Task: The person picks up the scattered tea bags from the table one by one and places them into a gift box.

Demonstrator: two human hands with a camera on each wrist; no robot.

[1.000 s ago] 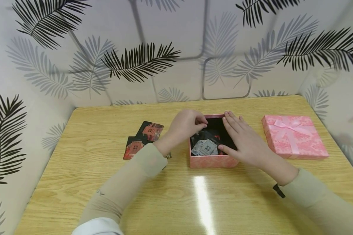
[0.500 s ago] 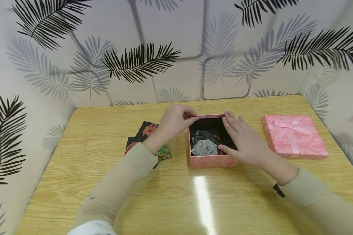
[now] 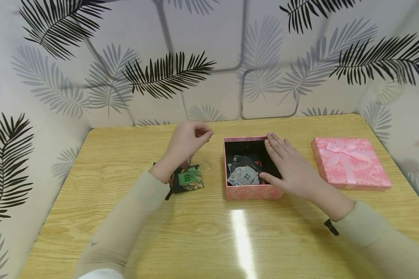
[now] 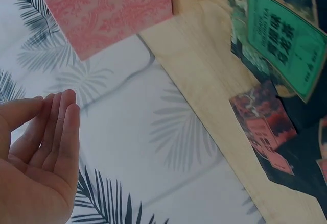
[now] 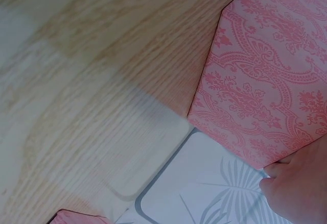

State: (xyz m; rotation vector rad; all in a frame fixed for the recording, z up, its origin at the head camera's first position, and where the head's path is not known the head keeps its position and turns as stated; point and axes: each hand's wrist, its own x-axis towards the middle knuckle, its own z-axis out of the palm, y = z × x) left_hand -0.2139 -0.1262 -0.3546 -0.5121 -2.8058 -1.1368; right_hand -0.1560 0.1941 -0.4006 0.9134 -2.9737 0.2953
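Note:
A pink patterned box [image 3: 253,193] stands uncovered on the table, its dark inside holding several flat packets [image 3: 245,176], one with a pale label. My right hand [image 3: 295,166] rests along the box's right rim with straight fingers, the thumb reaching over the opening. Left of the box, my left hand [image 3: 186,141] hovers with thumb and fingertips together and nothing between them. Below it on the table lie more flat packets: one with a green label [image 4: 286,43] and, beside that, a red-labelled packet [image 4: 265,127]. The left forearm partly hides them in the head view.
The pink lid [image 3: 350,161] with a ribbon bow lies at the right of the wooden table [image 3: 209,232]. A wall [image 3: 209,91] with leaf-patterned covering rises behind the table's far edge. Light reflects off the tabletop in front of the box.
My left hand has moved left from over the box to above the packets on the table, fingers free. The right hand has stayed on the box rim.

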